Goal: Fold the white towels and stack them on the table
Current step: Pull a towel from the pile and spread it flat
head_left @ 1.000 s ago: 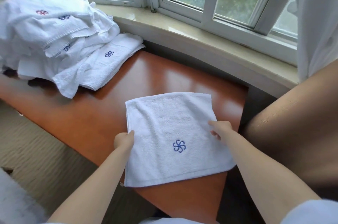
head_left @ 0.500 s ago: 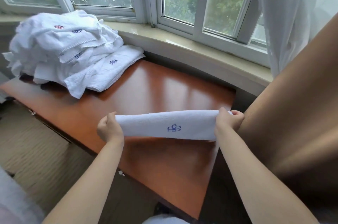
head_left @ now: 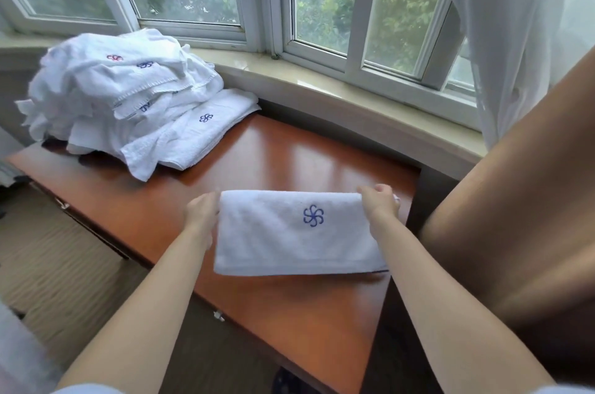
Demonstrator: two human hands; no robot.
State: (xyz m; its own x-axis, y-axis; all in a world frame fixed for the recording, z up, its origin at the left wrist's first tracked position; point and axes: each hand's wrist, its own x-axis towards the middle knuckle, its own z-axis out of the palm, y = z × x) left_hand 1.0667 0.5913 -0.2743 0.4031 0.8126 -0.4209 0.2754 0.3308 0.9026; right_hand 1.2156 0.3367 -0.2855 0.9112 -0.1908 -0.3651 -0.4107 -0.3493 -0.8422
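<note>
Head view: folded white terry towel with blue pinwheel logo (head_left: 296, 232) hangs above the reddish-brown wooden table (head_left: 273, 165), its far corners pinched by left hand (head_left: 201, 211) and right hand (head_left: 380, 203).

Hotel-like room: monogrammed towels (head_left: 128, 94), bay window (head_left: 257, 1).

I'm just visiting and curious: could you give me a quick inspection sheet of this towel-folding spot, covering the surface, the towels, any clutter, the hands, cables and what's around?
Surface: glossy reddish-brown table, bare between the heap and the hands.
Job's things: folded towel with a blue pinwheel mark, held at its far corners; heap of white towels at the table's far left, loosely piled.
Clutter: nothing seen on the table.
Hands: left hand grips the towel's left far corner; right hand grips the right far corner.
Cables: nothing seen.
Surroundings: windowsill and bay windows behind, white curtain at right, carpeted floor at left.
</note>
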